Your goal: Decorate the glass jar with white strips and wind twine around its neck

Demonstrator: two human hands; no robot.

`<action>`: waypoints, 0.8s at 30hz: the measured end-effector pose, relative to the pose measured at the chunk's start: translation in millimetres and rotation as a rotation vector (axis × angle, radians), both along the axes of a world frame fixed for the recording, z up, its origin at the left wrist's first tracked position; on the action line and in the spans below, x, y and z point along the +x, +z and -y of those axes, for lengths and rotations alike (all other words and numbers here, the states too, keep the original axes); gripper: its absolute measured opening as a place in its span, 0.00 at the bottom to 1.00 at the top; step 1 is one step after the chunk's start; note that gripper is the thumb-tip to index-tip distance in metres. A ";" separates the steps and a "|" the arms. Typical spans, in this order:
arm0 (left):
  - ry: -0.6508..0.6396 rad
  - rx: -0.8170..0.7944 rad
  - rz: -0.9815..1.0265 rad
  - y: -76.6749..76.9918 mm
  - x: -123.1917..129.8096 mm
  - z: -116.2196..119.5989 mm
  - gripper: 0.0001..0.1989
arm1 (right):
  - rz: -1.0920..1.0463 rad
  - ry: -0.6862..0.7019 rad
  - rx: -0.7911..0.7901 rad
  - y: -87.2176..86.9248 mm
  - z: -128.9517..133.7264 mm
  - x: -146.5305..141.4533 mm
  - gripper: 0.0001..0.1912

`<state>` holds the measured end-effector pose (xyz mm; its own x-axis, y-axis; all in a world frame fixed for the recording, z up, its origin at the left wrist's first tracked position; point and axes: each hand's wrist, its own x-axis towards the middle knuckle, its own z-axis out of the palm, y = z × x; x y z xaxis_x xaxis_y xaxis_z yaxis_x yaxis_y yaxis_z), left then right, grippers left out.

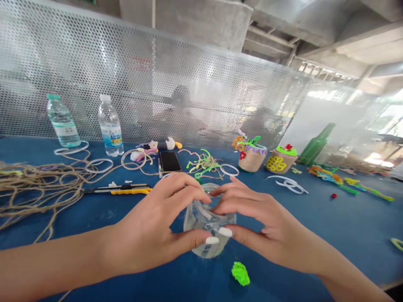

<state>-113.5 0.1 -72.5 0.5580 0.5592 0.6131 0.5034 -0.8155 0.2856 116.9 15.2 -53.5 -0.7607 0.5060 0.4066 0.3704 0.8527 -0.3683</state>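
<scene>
A clear plastic cup (208,248), which looks like a cut-off bottle base, stands on the table in front of me. My left hand (159,222) grips its rim from the left, thumb on the near wall and fingers reaching over the top. From the right, my right hand (267,224) holds the same rim, its thumb close to the left one. A pale strip (203,211) lies along the rim between the fingers; I cannot tell whether it is part of the cup. Just in front of the cup sits a bright green fuzzy clump (240,273).
Tangled twine (37,188), a yellow box cutter (132,191) and two water bottles (110,130) are at left. Behind the hands lies a phone (170,161). Two decorated pots (252,158), white strips (291,185) and a green bottle (315,147) stand right, before a perforated screen (201,84).
</scene>
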 end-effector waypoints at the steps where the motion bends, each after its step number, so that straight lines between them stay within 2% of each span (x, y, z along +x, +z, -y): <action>1: -0.008 0.003 0.007 -0.6 1.2 -0.4 0.15 | -0.014 0.003 0.007 -0.5 1.0 -1.4 0.06; 8: 0.004 0.036 -0.036 -7.1 1.3 0.0 0.15 | -0.083 -0.043 -0.020 -5.1 2.5 -5.6 0.04; 13: -0.083 0.036 -0.072 -6.4 -1.1 -8.7 0.15 | -0.098 -0.033 -0.053 -3.3 0.5 -9.0 0.06; 16: -0.115 -0.014 -0.078 -5.0 -2.6 -10.2 0.19 | -0.122 -0.004 -0.074 -2.3 -2.7 -11.4 0.07; 20: -0.084 -0.078 -0.114 -9.2 -4.6 -3.7 0.27 | -0.172 0.039 -0.164 -2.1 -6.9 -16.4 0.09; 24: -0.073 -0.094 -0.111 -14.4 -6.5 1.4 0.29 | -0.229 0.043 -0.196 -3.8 -7.2 -22.7 0.11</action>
<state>-119.9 -1.2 -86.9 0.6604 0.5670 0.4923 0.4766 -0.8231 0.3087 94.2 22.4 -57.3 -0.6827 0.5614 0.4676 0.2240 0.7700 -0.5974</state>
